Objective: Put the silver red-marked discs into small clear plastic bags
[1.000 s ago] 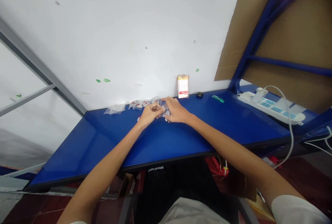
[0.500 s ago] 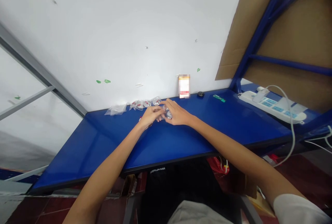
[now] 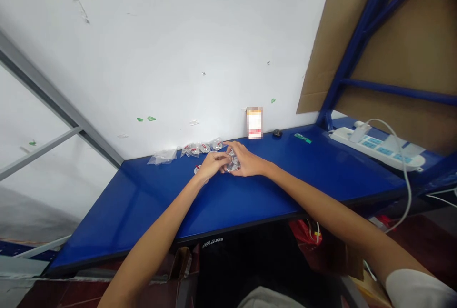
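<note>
My right hand [image 3: 246,159] is closed round a clear plastic bag [image 3: 233,160] with small silvery pieces inside; their kind is too small to tell. From the left, the fingers of my left hand [image 3: 213,163] pinch at the same bag's edge. A round white piece with a red mark [image 3: 197,169] lies on the table, partly covered by my left hand. Behind the hands, several bagged round white discs with red marks [image 3: 205,147] form a row along the wall. Flat clear bags [image 3: 164,155] lie at the row's left end.
The blue table [image 3: 143,208] meets a white wall at the back. An upright blurred-out card or screen [image 3: 254,123] leans there, beside a small black round object [image 3: 277,133] and a green item [image 3: 303,138]. A white power strip [image 3: 378,148] with a cable sits at right, near a blue frame.
The view has shifted slightly, so the scene sits a little lower. My left fingers have changed their pinch, and more of the bag in my right hand shows.
</note>
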Demonstrator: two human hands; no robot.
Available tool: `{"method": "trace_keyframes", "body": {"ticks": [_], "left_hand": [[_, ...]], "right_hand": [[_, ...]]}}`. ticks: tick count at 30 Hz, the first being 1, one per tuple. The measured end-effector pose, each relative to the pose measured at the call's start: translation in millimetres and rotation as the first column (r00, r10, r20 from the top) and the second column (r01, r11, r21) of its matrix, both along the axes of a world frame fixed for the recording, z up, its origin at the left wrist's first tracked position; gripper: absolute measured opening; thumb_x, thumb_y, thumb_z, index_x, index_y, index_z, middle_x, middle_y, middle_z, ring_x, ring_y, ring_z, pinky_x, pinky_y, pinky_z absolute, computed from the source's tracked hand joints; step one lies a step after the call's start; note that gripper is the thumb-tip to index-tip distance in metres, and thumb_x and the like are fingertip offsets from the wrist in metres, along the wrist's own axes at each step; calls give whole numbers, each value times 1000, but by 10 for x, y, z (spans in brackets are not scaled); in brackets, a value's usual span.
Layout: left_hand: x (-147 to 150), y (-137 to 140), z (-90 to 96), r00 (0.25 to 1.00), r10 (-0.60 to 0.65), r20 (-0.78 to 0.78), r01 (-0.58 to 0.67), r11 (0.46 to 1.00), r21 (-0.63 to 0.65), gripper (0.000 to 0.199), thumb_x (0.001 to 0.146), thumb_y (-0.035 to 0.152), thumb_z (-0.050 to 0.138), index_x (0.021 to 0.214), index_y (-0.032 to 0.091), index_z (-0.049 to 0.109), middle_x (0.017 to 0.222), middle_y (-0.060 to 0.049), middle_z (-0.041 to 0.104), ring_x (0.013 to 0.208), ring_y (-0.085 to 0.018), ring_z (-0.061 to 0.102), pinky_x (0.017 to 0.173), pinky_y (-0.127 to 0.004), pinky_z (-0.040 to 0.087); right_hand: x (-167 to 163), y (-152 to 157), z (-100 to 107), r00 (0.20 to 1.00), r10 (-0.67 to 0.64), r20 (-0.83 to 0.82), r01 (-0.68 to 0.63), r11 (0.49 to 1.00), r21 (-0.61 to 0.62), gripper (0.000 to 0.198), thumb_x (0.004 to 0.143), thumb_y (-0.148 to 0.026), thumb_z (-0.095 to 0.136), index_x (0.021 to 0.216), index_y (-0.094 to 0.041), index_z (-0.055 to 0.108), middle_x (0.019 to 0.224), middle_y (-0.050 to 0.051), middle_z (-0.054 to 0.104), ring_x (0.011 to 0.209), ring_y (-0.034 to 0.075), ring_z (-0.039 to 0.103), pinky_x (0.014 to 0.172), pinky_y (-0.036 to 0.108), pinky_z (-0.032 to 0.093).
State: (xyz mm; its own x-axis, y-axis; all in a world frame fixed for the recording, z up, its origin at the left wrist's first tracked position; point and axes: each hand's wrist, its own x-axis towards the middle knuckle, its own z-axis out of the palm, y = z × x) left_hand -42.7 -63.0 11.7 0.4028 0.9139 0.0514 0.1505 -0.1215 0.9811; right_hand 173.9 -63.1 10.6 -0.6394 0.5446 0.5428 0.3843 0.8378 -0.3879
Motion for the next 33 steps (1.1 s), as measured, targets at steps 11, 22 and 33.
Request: {"method": "trace_keyframes", "body": {"ticks": [11, 22, 33], "left_hand": [[4, 24, -23, 997, 31, 72, -33, 999, 34, 35, 76, 43, 89, 92, 14, 78, 75, -4, 71, 63, -15, 63, 63, -27, 53], [23, -11, 3, 997, -27, -71, 40, 983, 177, 29, 82, 43, 82, 81, 14, 76, 70, -2, 68, 61, -14, 60, 60, -25, 48], [-20, 39, -9, 987, 57, -148, -25, 977, 210, 56, 91, 66, 70, 66, 16, 74, 62, -5, 70, 55, -16, 60, 58, -27, 48]], "right_hand": [[-42, -6, -5, 994, -59, 96, 47, 991, 124, 99, 86, -29, 81, 167, -22, 24, 137, 18, 55, 120, 37, 59, 100, 55, 52], [-65, -62, 23, 993, -69, 92, 60, 993, 97, 93, 87, -26, 76, 166, -23, 27, 138, 18, 56, 120, 37, 61, 102, 55, 50], [-45, -15, 28, 981, -138, 136, 127, 988, 87, 50, 90, -36, 77, 132, -19, 57, 119, 13, 72, 107, 33, 69, 95, 46, 49]]}}
